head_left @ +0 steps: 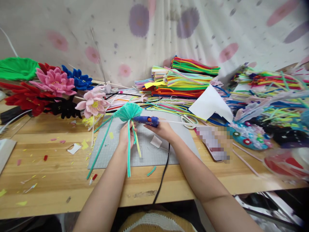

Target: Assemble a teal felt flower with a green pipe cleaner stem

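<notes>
Both forearms reach forward from the near edge of the counter [55, 196], angled inward so that the hands meet near the middle of a grey mat [183, 154]. The left hand [124, 133] is raised above the mat, its wrist fairly straight; the right hand [164, 130] comes in from the other side at about the same height.

A slab [213, 146] to the right of the mat is pixelated over most of its face, so any lettering there cannot be read.

The left hand is closed around the base of a teal fan [127, 111], which spreads above the fingers. A teal stem [128, 154] and a shorter yellow stem [137, 143] hang down in front of that hand. The right hand grips a blue glue gun [147, 120], its nozzle pointing left at the fan's base; whether the tip touches cannot be told. A pale stick runs out of the gun's rear towards the scissors [188, 121], and a black cord [164, 177] trails over the counter's near edge.

A paper scrap [156, 141] lies on the mat below the right hand. Fuzzy flowers [93, 103] stand to the left, and bundled stems [184, 79] are stacked behind.
</notes>
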Available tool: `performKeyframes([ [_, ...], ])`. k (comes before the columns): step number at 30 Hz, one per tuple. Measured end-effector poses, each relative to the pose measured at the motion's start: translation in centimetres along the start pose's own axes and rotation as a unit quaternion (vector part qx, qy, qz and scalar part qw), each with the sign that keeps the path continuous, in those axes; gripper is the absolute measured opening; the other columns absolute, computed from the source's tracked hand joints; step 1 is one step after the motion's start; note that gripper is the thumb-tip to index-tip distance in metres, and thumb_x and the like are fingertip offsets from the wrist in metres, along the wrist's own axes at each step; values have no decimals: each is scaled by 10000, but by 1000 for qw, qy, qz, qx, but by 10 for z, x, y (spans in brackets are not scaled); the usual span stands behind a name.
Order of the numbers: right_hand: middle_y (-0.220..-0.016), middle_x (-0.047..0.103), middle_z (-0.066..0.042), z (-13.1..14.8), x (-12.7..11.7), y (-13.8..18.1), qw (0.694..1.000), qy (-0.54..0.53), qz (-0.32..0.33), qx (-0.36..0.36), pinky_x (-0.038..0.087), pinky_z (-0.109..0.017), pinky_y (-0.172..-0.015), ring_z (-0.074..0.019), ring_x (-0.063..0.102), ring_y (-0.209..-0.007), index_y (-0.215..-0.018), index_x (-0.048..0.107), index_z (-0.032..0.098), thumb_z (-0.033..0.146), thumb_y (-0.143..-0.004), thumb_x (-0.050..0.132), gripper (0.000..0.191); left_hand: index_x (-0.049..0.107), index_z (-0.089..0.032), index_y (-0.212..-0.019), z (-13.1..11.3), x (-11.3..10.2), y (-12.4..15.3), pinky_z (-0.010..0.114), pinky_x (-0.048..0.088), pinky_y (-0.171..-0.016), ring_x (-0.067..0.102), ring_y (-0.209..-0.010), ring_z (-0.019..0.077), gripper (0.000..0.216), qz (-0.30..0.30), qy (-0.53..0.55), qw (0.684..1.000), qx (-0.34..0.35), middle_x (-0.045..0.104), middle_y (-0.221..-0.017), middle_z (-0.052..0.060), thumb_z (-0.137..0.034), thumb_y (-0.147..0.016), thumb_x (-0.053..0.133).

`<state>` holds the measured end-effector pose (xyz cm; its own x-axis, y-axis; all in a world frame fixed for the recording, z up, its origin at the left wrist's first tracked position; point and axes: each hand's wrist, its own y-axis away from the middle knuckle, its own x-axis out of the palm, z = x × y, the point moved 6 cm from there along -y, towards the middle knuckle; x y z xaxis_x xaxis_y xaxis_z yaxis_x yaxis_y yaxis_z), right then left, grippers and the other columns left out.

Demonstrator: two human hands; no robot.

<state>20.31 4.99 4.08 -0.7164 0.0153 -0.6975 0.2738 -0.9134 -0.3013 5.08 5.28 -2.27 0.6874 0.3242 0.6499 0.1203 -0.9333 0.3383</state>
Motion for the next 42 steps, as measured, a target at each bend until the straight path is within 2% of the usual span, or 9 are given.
performKeyframes([
  [5,-732,616,-19,-2,-3,0,1000,3,-1,7,358,-231,-597,-138,523,-647,-799,615,188,510,-749,534,335,606,-113,-680,-2,1,2,90,368,-383,506,-482,27,82,-26,-6,1000,1,570,-610,4,-52,-677,553],
  [10,-743,620,-15,0,0,0,1000,-9,7,-1,360,-229,-599,-137,525,-651,-831,618,193,504,-752,533,332,609,-116,-676,-1,3,2,91,367,-383,505,-485,28,71,-9,3,1000,3,563,-603,-2,-62,-670,563],
  [14,-745,622,-24,-2,-4,1,1000,4,1,25,357,-231,-591,-139,527,-650,-803,625,186,500,-746,541,331,606,-108,-677,-2,4,4,95,361,-384,491,-478,25,80,-20,-6,1000,-3,559,-599,2,-46,-670,556],
  [20,-718,608,-15,0,0,1,1000,-4,0,3,354,-227,-589,-131,518,-636,-791,617,181,512,-750,532,344,598,-107,-675,-3,4,5,92,357,-385,501,-493,27,71,-19,7,1000,5,554,-607,-4,-52,-682,551],
  [25,-731,610,-19,-5,-2,0,1000,-2,-7,13,363,-228,-596,-133,524,-647,-808,619,176,509,-744,540,348,611,-93,-683,-4,5,7,107,362,-380,493,-478,33,104,-35,-9,999,-3,565,-610,11,-30,-690,528],
  [36,-748,618,-15,-1,2,0,1000,0,3,5,355,-219,-592,-127,522,-647,-842,618,181,508,-751,534,350,582,-104,-650,-5,6,8,93,347,-371,476,-459,20,72,-32,-6,999,7,534,-584,-13,-50,-686,549],
  [42,-748,625,-28,-6,-5,1,1000,-3,-1,29,372,-229,-611,-138,538,-668,-810,637,169,496,-737,550,346,617,-94,-721,-3,4,6,94,365,-384,485,-479,21,99,-31,-2,1000,-5,555,-615,4,-45,-693,536],
])
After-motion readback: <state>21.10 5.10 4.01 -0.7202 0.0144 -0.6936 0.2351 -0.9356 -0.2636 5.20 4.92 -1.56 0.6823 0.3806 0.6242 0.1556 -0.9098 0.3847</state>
